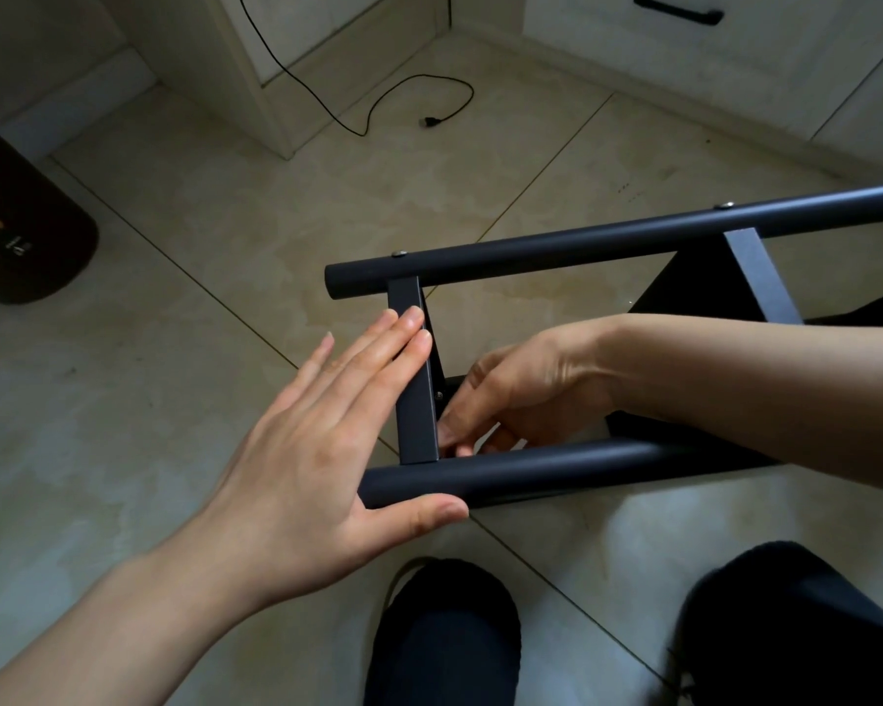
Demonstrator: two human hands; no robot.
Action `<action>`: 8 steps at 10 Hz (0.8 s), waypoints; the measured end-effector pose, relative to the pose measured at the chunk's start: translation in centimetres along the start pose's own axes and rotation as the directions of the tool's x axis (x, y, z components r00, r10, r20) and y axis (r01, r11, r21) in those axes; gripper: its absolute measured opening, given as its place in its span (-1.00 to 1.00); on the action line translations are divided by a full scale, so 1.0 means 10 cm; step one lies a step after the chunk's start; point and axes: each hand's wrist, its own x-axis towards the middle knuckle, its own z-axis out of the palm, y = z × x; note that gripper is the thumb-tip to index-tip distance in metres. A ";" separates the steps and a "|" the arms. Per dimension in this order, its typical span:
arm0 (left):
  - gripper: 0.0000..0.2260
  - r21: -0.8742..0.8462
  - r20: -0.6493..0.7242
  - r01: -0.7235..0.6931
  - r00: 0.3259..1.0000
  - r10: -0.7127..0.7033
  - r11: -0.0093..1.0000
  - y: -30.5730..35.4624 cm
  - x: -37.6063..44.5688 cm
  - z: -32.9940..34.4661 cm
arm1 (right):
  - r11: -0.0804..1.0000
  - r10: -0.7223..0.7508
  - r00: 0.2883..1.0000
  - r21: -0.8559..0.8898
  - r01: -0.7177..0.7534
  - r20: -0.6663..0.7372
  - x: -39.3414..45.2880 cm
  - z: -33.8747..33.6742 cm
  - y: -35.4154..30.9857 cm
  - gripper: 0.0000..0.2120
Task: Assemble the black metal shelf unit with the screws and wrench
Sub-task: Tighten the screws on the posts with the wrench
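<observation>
The black metal shelf unit lies on its side on the tiled floor. Its far round tube (607,242) and near round tube (531,468) are joined by a flat crossbar (416,394). My left hand (327,430) lies flat with straight fingers against the crossbar, thumb under the near tube's end. My right hand (511,394) reaches inside the frame with fingers curled at the joint of crossbar and near tube; what they pinch is hidden. A small screw (439,395) shows on the crossbar's inner side. Screw heads (397,253) sit on the far tube. No wrench is visible.
A black cable (378,99) with a plug trails across the floor by the white cabinets (709,53). A dark mat (26,236) lies at the left edge. My knees in dark trousers (444,634) are at the bottom. A black shelf panel (704,282) fills the frame's right part.
</observation>
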 end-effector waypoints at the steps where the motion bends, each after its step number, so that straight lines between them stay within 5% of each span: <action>1: -0.11 -0.003 -0.004 0.000 1.000 0.000 1.000 0.00 -0.01 0.00 | 0.999 -0.033 0.998 0.000 0.033 -0.047 0.06 -0.03 0.02 -0.86; 4: -0.11 -0.007 -0.003 0.002 1.000 -0.002 1.000 -0.01 -0.01 0.00 | 0.996 0.087 0.993 0.015 -0.089 0.082 0.26 -0.17 0.10 -0.87; 8: -0.11 -0.008 0.003 0.006 1.000 -0.006 1.000 0.00 0.00 0.01 | 0.996 0.082 0.994 0.028 -0.084 0.071 0.30 -0.20 0.13 -0.88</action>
